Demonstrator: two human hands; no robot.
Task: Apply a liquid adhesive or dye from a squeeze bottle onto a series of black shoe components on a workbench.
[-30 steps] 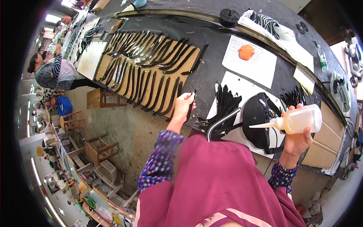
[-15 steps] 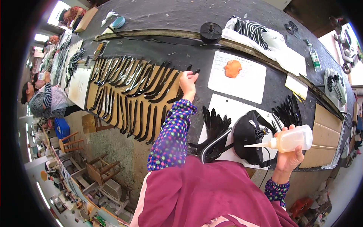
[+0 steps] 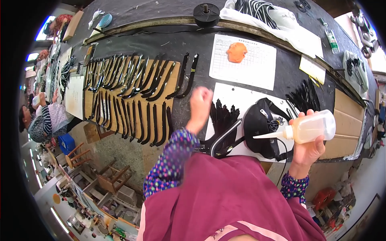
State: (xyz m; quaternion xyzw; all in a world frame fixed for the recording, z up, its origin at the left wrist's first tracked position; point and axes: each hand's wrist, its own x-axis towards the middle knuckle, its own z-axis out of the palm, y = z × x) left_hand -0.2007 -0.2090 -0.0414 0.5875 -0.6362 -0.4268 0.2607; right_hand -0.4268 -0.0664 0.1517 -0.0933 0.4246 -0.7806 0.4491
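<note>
My right hand [image 3: 306, 154] is wrapped round a translucent squeeze bottle [image 3: 315, 127] with a long thin nozzle pointing left, partly full of yellowish liquid. My left hand [image 3: 200, 106], slightly blurred, hovers above the dark table with its fingers curled in; nothing shows in them. It is between the rows of curved black strips [image 3: 155, 120] and a bundle of black strips [image 3: 225, 120]. The strips lie side by side in two rows on a brown cardboard sheet [image 3: 175, 76]. Two strips at the right end of the upper row reach past the cardboard; one strip [image 3: 192, 74] has a small yellowish mark.
A black pouch [image 3: 257, 132] with a cable lies on white board beside a curved metal bar [image 3: 225, 137]. Beyond are an orange lump [image 3: 236, 52] on a printed sheet [image 3: 257, 66], a long rail [image 3: 161, 23] and a black spool [image 3: 206, 15]. Another person [image 3: 44, 116] works at the left.
My left hand has come off the strips at the right end of the upper row and moved nearer me, toward the bundle. The view has shifted; the bottle stays in my right hand.
</note>
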